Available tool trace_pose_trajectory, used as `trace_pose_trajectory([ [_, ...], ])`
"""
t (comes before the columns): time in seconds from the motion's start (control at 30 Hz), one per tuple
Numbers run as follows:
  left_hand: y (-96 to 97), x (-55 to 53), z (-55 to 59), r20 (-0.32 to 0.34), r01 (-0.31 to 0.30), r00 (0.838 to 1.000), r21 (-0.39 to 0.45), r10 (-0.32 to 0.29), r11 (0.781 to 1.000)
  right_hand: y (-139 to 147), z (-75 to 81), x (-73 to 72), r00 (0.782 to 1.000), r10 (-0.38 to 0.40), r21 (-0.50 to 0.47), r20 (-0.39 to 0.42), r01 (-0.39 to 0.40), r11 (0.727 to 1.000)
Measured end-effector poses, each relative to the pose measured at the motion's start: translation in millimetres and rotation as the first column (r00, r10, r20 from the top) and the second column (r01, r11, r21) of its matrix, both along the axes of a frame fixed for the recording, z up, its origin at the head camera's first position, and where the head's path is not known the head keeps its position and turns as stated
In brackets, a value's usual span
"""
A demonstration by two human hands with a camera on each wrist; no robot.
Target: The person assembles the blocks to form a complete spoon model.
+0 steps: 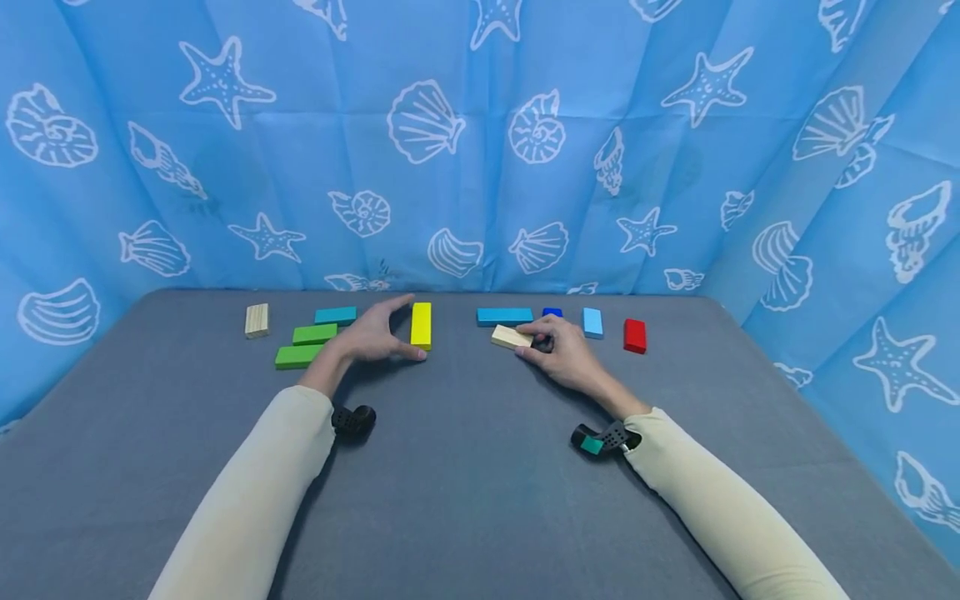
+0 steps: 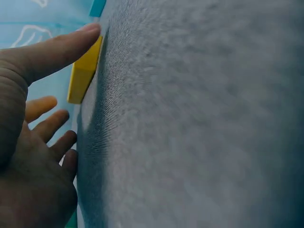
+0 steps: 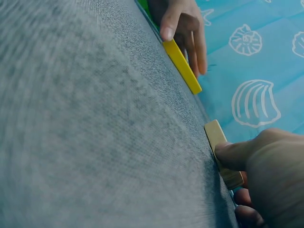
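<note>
Your right hand (image 1: pixel 567 357) pinches the wooden block (image 1: pixel 507 337) near one end, likely for control; your left hand (image 1: pixel 371 333) spreads unclenched beside the yellow block (image 1: pixel 422 326).

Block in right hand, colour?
Pale, wood-coloured block; it shows best in the right wrist view.

We see the table (image 1: pixel 465 483) softly lit to its far edge — shadows beside both sleeves (image 1: pixel 255 492), left wrist view partly blurred.
</note>
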State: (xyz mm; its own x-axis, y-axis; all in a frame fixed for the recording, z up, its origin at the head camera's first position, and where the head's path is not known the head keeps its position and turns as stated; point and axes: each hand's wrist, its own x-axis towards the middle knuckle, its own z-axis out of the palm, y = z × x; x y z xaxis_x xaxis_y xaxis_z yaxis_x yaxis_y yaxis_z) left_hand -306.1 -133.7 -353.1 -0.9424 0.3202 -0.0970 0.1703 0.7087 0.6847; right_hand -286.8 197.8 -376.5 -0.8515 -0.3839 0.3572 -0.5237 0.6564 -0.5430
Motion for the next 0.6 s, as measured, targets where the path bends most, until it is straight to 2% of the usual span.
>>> trace_pose_trajectory([
  [0.1, 0.2, -2.8, -0.3, 0.030, 0.004, 1.000, -0.026, -0.004, 1.000, -2, 0.7, 1.1, 1.000, 0.001, 0.004, 0.011, -0.001, 1.000],
  [0.2, 1.0, -2.9, 0.2, 0.031, 0.002, 1.000, -0.038, -0.001, 0.999, -3, 0.7, 1.5, 1.000, -0.008, 0.008, 0.020, 0.008, 1.000],
  [0.33, 3.8, 0.7, 1.4, 0.020, 0.003, 1.000, -0.004, -0.003, 1.000, -2, -1.5, 0.7, 1.000, -0.012, 0.011, 0.028, 0.011, 1.000],
  [0.43, 8.4, 8.9, 5.9, -0.009, 0.032, 0.999, 0.045, -0.032, 0.998, -1, -2.1, 0.8, 0.999, -0.008, 0.013, 0.032, 0.008, 1.000],
  [0.6, 21.1, 30.5, 14.4, -0.066, 0.089, 0.994, 0.110, -0.082, 0.990, -2, -1.3, 1.8, 0.999, -0.013, 0.014, 0.030, 0.013, 1.000],
])
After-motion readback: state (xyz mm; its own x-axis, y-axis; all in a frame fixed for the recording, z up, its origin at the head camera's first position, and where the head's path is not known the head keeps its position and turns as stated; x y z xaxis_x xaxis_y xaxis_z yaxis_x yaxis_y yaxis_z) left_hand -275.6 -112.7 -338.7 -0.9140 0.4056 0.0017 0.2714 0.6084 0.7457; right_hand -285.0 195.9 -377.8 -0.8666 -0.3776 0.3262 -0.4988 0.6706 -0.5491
